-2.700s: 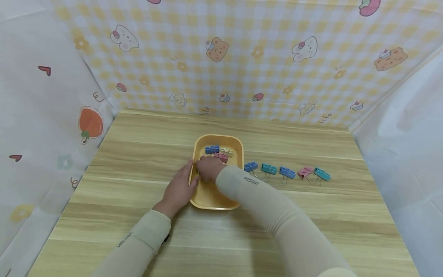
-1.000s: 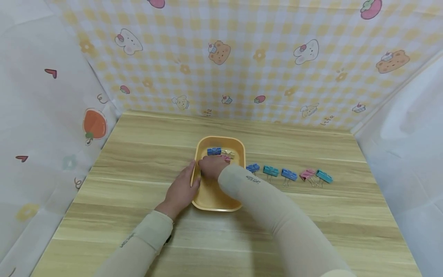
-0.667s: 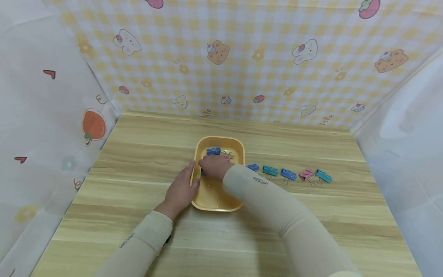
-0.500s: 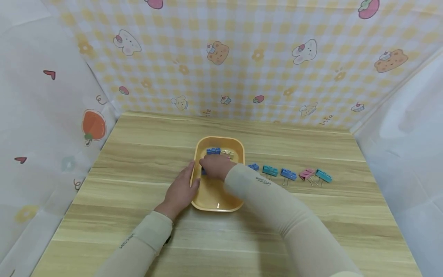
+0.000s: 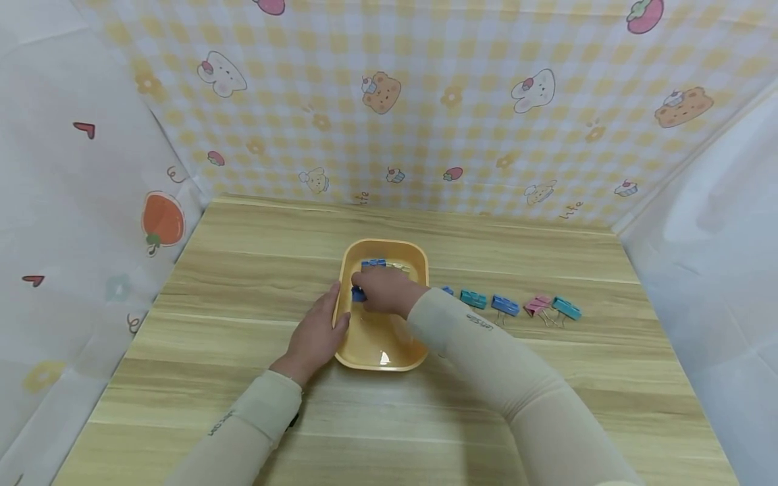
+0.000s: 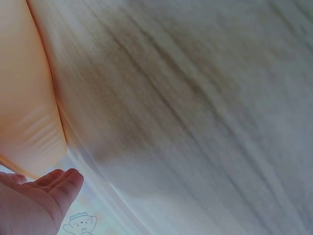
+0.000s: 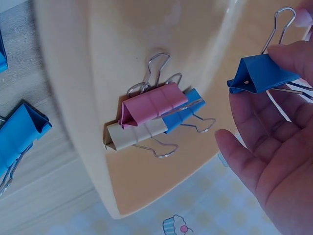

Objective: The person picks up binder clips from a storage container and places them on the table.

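Observation:
My right hand [image 5: 385,290] is inside the yellow-orange tray [image 5: 379,361]. It holds a blue binder clip [image 7: 261,73] between thumb and fingers, the wire handles sticking out. Several other clips lie at the tray's far end: a pink binder clip [image 7: 154,103], a pale yellow binder clip [image 7: 134,134] and another blue binder clip [image 7: 181,115], close together. In the head view, the right hand covers the pink one. At the tray's left wall, my left hand [image 5: 313,331] grips the rim, fingers outside and thumb over the inner side.
Right of the tray, several binder clips lie in a row on the wooden table [image 5: 273,236]: teal [image 5: 473,299], blue [image 5: 505,305], pink [image 5: 537,305] and another teal binder clip [image 5: 566,308]. The forearm partly hides a blue one beside the tray. A patterned cloth [image 5: 419,135] hangs behind.
My right hand has shifted slightly right inside the tray, and the blue binder clip it holds, hidden earlier, now shows at its fingertips. The left hand has stayed in place.

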The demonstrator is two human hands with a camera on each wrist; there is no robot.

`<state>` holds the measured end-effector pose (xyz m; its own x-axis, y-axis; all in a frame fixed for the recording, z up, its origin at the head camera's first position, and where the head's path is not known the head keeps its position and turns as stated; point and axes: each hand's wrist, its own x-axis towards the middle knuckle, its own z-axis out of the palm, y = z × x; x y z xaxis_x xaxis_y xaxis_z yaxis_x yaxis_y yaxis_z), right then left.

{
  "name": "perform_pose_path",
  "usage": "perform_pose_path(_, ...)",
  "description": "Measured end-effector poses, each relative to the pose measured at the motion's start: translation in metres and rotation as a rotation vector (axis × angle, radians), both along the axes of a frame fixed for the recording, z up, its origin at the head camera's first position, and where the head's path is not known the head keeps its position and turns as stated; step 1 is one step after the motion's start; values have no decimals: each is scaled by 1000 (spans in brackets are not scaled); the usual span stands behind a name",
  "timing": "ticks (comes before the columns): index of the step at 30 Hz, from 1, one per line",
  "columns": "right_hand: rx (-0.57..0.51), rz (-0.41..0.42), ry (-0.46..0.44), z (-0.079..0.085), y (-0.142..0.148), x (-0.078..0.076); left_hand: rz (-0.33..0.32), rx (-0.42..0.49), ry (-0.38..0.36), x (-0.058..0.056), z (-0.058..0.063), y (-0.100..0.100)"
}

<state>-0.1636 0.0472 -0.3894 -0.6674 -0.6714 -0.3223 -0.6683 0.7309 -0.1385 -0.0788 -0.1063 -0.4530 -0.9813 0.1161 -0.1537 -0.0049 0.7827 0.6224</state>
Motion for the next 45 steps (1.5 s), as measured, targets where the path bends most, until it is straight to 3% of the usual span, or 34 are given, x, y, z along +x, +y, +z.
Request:
perform_pose_path(7, -49, -3, 23, 11, 8, 3, -5, -4, -1, -1, -3, -1)
perform_pose_path(24, -205, -44, 50, 19, 38, 4, -7, 3, -3, -1, -3, -1)
perform_pose_path(36, -239, -63, 119, 24, 61, 7, -7, 2, 10, -1, -1, 0)
perform_pose_path(45, -218, -109, 99, 24, 77, 9, -5, 1, 7, -1, -1, 0)
